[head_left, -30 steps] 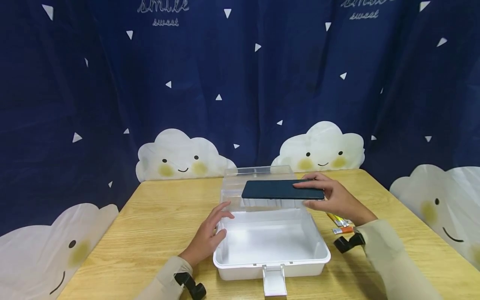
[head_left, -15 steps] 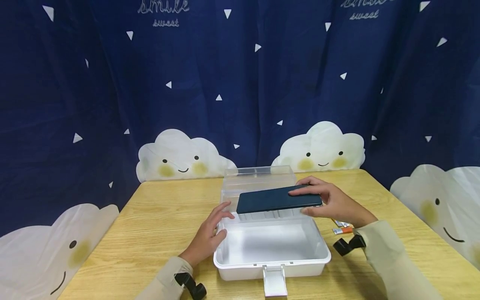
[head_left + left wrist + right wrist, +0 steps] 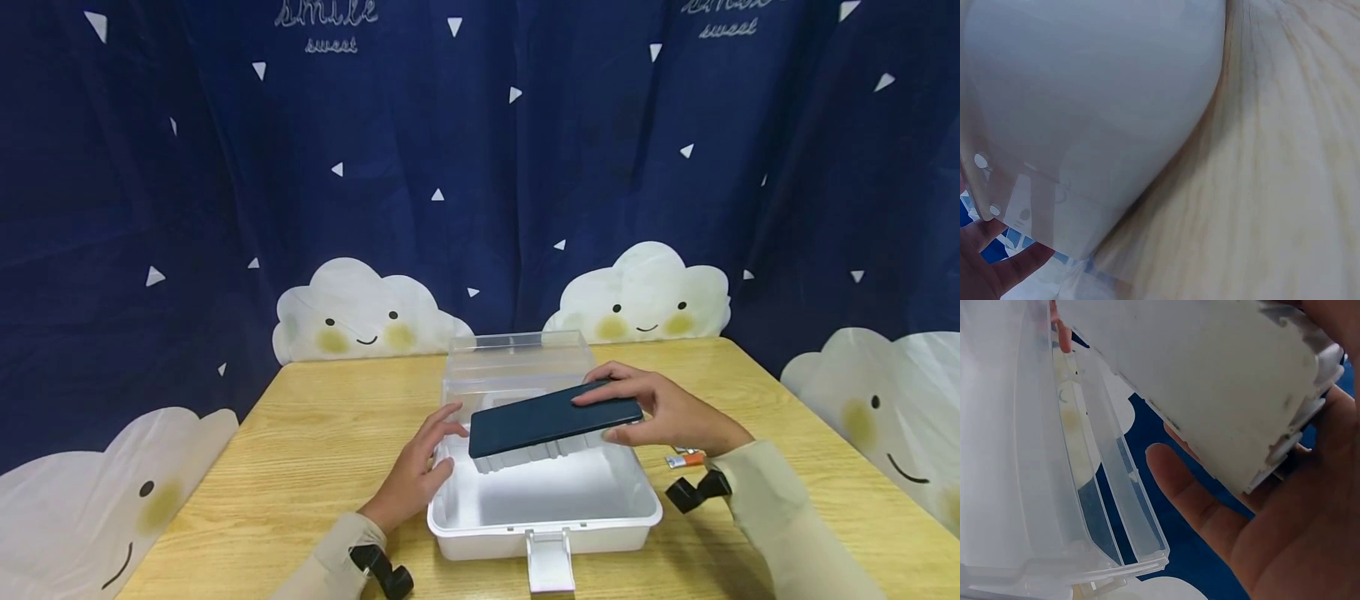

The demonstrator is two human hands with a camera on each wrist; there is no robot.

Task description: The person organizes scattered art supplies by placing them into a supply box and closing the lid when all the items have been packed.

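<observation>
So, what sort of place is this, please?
Probably an indoor tabletop work corner: a wooden table holds an open white box, and a navy curtain printed with smiling clouds hangs behind the table.

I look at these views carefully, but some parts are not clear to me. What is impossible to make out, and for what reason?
Head view: the far part inside the white box, behind the dark-topped object.
Head view: what lies just beyond the orange packet, mostly covered by the right hand; packet print too small.
Left wrist view: most of the left hand, cut off by picture edges.
</observation>
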